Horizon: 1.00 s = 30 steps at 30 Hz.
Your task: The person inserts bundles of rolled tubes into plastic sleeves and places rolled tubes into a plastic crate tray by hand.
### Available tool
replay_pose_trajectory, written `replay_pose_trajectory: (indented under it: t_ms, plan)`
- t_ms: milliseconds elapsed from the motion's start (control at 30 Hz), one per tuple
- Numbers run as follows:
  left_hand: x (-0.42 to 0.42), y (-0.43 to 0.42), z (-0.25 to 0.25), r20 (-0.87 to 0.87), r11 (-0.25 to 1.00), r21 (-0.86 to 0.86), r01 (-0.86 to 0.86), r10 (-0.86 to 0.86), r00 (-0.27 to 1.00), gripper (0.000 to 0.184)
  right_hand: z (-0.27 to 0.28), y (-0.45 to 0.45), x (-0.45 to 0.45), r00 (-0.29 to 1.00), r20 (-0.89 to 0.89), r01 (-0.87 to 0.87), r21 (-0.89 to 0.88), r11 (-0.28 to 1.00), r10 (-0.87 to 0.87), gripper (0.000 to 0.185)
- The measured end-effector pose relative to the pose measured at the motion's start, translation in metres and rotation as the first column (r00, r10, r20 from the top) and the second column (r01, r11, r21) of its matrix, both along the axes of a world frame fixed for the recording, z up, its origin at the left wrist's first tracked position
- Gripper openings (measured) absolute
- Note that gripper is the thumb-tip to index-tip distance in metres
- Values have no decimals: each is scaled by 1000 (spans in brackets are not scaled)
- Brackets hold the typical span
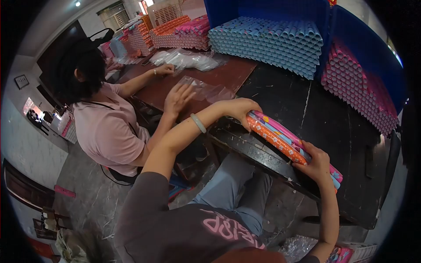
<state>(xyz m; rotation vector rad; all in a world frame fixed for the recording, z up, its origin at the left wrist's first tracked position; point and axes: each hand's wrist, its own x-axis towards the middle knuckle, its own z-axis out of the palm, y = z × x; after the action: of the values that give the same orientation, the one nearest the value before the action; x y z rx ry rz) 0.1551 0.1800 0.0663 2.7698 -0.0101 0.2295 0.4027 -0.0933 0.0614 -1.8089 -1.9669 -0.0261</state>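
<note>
Nearest, saw dark shirt [175, 223]; noted bundle of rolls [277, 136] at bench [285, 94] edge, clasped at one end by left fingers [251, 105], farther along by right fingers [312, 150]; judged step as steadying, next calling for even pressure

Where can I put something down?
The scuffed black table has a mostly bare patch between the shiny orange, pink and blue rolls and the pale-blue tube stack. Farther back, that stack and the pink tube stack crowd it.
</note>
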Motion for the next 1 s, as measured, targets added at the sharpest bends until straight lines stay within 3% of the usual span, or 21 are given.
replay_pose_trajectory:
  t_ms: [233,433,500,567,633,700,733,800,833,867,933,967,1000]
  plan:
    - [45,-58,-15,114,996,80,39,-48,992,73,4,-5,-4,998,-52,-19,10,1000,19,73]
    - [86,-105,-19,123,998,23,52,-54,991,69,0,-9,-9,997,-74,-8,42,999,12,74]
    - [85,-106,-18,79,997,18,71,-72,994,77,3,-11,-13,997,-74,18,14,1000,-17,77]
    - [72,-98,-21,366,974,215,73,-149,919,88,0,-14,-12,998,-55,22,44,999,-20,78]
    - [56,-91,-10,326,954,297,37,-138,935,95,0,-14,-10,999,-43,18,91,996,-14,79]
    - [44,-84,-12,69,972,235,-25,9,998,90,3,-14,-11,988,-139,48,-105,993,-62,92]
    - [43,-83,-13,104,971,237,-23,-2,995,86,7,-16,-11,990,-135,34,-101,994,-48,92]
    - [42,-84,-16,101,973,225,-45,23,995,90,15,-31,-9,992,116,37,25,999,-39,89]
    - [44,-82,-21,115,977,208,-38,14,993,90,16,-48,2,994,65,91,-14,996,-90,84]
    - [44,-81,-19,126,977,212,-39,12,992,90,3,-67,20,969,-89,236,53,970,-231,74]
    - [42,-82,-21,147,973,227,-48,14,989,89,-34,-120,69,827,-391,494,160,855,-404,60]
    - [43,-81,-27,240,965,256,-54,-10,971,87,-60,-143,94,727,-530,607,199,769,-436,56]
    - [45,-81,-26,198,968,248,-43,-8,980,86,-65,-149,94,726,-512,614,181,768,-459,56]
